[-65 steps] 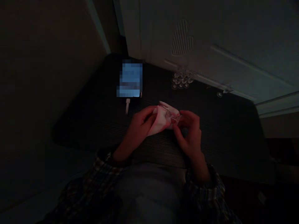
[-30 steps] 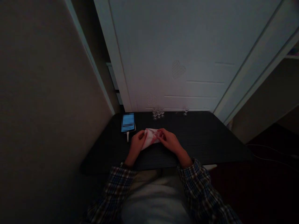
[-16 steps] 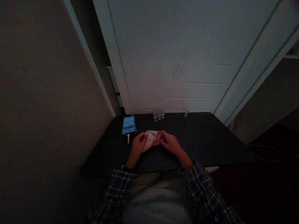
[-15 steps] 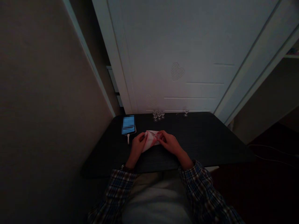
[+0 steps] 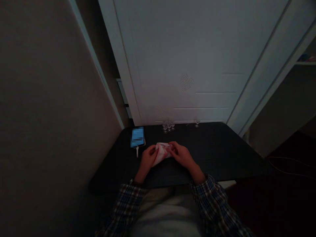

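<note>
The room is dim. Both my hands meet over the middle of a dark table. My left hand grips a pale pink cloth from the left. My right hand holds a small clear glass piece against the cloth's right end; the piece is barely visible between my fingers. Plaid sleeves cover both forearms.
A lit phone with a white cable plugged in lies at the table's far left. Several small clear glasses cluster at the far edge, one more glass to their right. A white door stands right behind the table, a wall at left.
The view has pulled back and up from a close look at my hands to a wider one. My hands stay together on the cloth, its folds now bunched tighter.
</note>
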Motion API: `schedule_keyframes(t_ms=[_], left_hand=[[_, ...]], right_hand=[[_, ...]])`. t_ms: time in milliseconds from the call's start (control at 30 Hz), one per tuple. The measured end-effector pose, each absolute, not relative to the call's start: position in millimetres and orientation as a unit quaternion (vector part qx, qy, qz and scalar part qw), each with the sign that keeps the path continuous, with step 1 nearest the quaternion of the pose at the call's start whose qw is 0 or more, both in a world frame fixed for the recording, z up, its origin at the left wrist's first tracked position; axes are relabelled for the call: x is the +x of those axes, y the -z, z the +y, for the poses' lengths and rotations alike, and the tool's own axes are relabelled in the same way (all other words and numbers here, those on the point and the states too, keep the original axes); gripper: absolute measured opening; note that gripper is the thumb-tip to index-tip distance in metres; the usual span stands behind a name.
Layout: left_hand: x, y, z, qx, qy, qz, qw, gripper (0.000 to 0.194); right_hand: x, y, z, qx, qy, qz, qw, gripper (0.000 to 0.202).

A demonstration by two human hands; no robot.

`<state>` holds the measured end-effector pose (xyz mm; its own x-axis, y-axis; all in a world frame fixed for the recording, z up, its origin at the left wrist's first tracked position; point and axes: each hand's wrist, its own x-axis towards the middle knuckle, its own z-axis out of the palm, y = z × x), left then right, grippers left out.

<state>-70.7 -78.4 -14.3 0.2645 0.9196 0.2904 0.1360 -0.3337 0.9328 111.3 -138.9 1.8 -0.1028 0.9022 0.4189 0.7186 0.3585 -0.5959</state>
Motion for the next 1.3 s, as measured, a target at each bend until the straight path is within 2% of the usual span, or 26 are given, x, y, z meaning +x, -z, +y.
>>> schedule_keyframes(t_ms=[733, 1300], left_hand=[[-72.1, 16.5, -76.1, 0.693, -0.483, 0.359, 0.398, 0.024], [-71.7, 13.7, -77.5, 0.679, -0.477, 0.362, 0.425, 0.021]], right_hand=[[107.0, -4.3, -139.2, -0.561, -0.126, -0.715, 0.399, 0.029], [107.5, -2.8, -137.2, -0.568, -0.13, -0.716, 0.385, 0.029]])
